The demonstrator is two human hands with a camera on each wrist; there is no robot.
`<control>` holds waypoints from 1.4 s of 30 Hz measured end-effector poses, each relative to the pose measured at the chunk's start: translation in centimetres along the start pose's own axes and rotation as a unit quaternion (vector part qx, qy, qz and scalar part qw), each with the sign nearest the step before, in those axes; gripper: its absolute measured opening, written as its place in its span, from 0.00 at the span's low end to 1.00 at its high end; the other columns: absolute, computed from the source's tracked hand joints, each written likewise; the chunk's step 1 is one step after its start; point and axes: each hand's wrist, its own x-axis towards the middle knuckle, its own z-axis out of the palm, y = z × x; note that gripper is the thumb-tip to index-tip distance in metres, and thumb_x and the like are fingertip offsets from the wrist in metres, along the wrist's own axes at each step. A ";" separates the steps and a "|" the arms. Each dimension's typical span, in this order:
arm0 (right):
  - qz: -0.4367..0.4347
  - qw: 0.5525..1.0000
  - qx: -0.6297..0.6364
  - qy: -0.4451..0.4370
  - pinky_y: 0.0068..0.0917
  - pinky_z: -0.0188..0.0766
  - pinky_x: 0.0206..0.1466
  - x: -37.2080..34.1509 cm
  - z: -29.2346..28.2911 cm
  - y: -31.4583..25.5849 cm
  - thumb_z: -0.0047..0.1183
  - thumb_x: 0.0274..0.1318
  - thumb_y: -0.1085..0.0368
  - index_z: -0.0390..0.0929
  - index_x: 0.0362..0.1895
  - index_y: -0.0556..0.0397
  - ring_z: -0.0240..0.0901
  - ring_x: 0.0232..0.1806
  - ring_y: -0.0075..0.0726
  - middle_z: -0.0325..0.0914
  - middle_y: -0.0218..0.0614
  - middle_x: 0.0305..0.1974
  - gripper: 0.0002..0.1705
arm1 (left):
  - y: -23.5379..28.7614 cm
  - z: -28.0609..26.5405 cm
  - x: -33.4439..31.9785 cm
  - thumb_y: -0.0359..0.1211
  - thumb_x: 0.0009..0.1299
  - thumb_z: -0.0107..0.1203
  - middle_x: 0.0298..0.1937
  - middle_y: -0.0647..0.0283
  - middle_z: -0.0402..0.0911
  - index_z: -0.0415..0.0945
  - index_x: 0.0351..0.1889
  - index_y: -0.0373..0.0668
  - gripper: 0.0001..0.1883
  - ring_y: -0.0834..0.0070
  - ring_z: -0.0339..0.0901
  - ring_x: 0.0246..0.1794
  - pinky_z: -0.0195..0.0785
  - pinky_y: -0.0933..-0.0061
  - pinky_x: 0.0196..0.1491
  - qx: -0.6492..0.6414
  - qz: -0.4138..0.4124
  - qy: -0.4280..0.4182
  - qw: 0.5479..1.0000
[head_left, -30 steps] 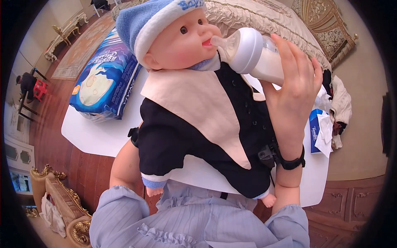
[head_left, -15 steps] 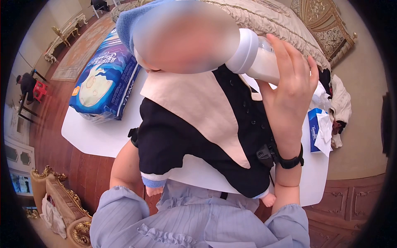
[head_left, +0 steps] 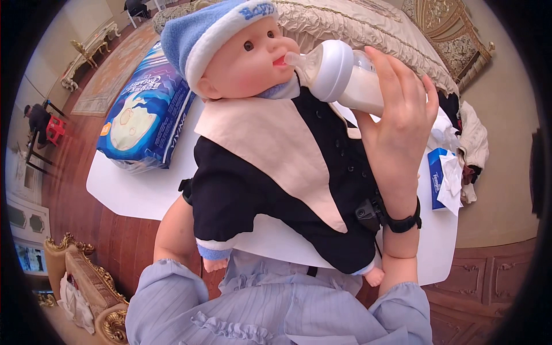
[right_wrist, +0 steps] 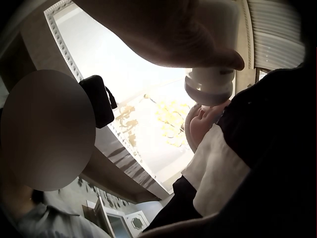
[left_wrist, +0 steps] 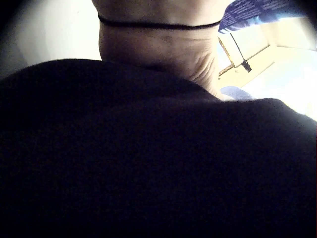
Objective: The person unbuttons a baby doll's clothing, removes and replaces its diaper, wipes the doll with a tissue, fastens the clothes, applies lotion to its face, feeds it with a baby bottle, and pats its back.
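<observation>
A baby doll (head_left: 264,167) in a blue-and-white hat and a black outfit with a wide beige collar lies across the person's front. My right hand (head_left: 402,126) grips a baby bottle (head_left: 363,92) of white liquid, its teat at the doll's lips. In the right wrist view the thumb (right_wrist: 230,59) wraps the bottle (right_wrist: 210,89) above the doll's face (right_wrist: 200,124). My left forearm (head_left: 175,230) passes behind the doll's body. Dark cloth (left_wrist: 158,158) fills most of the left wrist view, below skin crossed by a thin black band; the left fingers are hidden.
A white table (head_left: 123,192) spreads beneath the doll. On it stand a blue diaper pack (head_left: 141,121) at the left and a blue tissue pack (head_left: 437,178) at the right. Beyond lies a bed (head_left: 368,29); a gilded chair (head_left: 86,276) stands at lower left.
My right hand and the bottle have shifted slightly left, and the doll's head has moved a little the same way. The teat stays at the doll's lips.
</observation>
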 end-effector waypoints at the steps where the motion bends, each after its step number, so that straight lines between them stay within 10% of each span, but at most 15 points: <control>1: 0.000 1.000 0.002 -0.002 0.49 0.53 0.69 0.0 0.0 0.0 0.68 0.36 0.73 0.70 0.63 0.40 0.69 0.57 0.36 0.71 0.30 0.53 0.43 | 0.0 0.0 0.0 0.39 0.65 0.66 0.60 0.52 0.76 0.73 0.62 0.40 0.28 0.57 0.80 0.52 0.80 0.58 0.52 0.002 -0.001 -0.001 1.000; 42: 0.001 1.000 0.027 0.008 0.45 0.60 0.64 0.1 0.1 -0.1 0.69 0.35 0.71 0.74 0.60 0.44 0.69 0.55 0.45 0.75 0.34 0.53 0.40 | -0.3 0.4 0.6 0.35 0.69 0.62 0.58 0.52 0.77 0.70 0.63 0.39 0.25 0.57 0.80 0.50 0.81 0.59 0.51 0.101 -0.034 -0.002 0.994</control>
